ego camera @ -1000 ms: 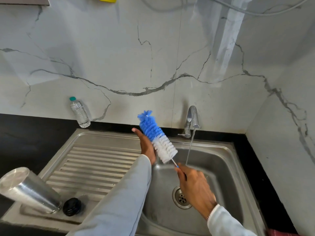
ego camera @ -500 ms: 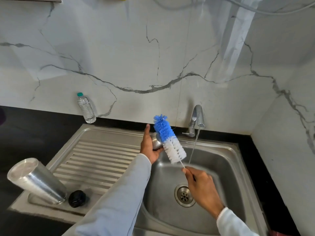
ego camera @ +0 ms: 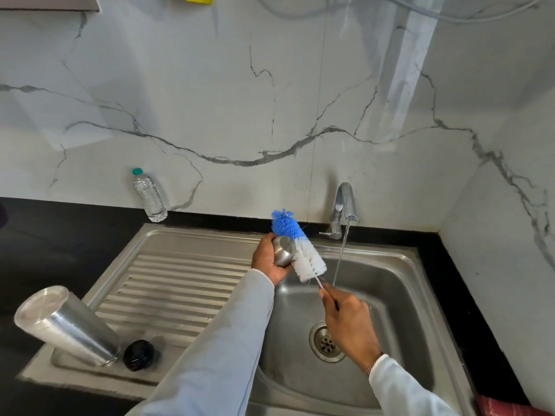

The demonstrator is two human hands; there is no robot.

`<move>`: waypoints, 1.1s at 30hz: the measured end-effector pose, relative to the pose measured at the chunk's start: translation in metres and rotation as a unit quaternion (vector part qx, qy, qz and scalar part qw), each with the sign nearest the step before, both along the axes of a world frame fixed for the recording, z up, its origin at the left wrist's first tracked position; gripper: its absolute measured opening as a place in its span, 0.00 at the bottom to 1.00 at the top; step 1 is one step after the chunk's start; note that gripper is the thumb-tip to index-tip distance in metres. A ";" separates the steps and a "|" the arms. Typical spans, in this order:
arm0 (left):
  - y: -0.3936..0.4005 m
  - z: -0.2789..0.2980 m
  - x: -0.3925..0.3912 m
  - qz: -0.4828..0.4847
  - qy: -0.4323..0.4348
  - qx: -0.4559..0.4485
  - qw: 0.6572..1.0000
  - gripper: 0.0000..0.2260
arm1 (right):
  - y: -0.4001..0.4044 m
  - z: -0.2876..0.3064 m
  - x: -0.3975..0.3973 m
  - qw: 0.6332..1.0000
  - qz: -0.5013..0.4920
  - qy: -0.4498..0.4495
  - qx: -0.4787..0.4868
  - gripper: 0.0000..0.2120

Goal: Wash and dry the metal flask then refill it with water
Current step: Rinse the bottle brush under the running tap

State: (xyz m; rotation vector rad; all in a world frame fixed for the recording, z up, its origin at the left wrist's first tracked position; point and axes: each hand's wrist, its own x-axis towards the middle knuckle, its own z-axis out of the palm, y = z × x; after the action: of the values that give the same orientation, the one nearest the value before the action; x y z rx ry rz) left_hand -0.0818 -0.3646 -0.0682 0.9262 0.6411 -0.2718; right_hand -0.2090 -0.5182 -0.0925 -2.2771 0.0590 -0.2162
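Observation:
My left hand (ego camera: 265, 259) grips a small round metal cap (ego camera: 283, 250) above the sink's left rim. My right hand (ego camera: 348, 322) holds the thin handle of a blue-and-white bottle brush (ego camera: 300, 247), whose bristles lie against the cap. The metal flask body (ego camera: 64, 324) stands upside down and tilted on the drainboard at the lower left, with a black stopper (ego camera: 138, 354) beside it. The tap (ego camera: 345, 205) runs a thin stream of water (ego camera: 341, 253) into the steel sink (ego camera: 390, 295).
A clear plastic water bottle (ego camera: 149, 196) with a green cap stands against the marble wall behind the drainboard (ego camera: 180, 283). Black countertop (ego camera: 45, 235) surrounds the sink. The drain (ego camera: 326, 342) sits under my right hand. A marble side wall closes in on the right.
My left hand turned, so the metal cap in it came into sight. The brush stays against it and has shifted slightly. The water keeps running.

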 end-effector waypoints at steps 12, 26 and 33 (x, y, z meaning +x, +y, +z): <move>0.029 -0.001 0.010 0.111 -0.020 0.025 0.993 0.11 | -0.008 0.002 -0.033 0.997 0.071 -0.004 -0.033 0.08; 0.000 -0.008 -0.002 0.042 -0.007 -0.018 0.999 0.17 | 0.018 0.016 0.032 1.000 0.029 0.011 0.004 0.21; 0.018 -0.009 0.010 0.057 -0.007 -0.058 0.997 0.19 | -0.004 0.006 0.009 0.997 0.047 0.057 0.001 0.21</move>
State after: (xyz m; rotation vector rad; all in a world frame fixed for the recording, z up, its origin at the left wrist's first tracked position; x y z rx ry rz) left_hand -0.0723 -0.3466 -0.0773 0.7773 0.6567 -0.1983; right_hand -0.2002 -0.5219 -0.0864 -2.2822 0.0107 -0.0352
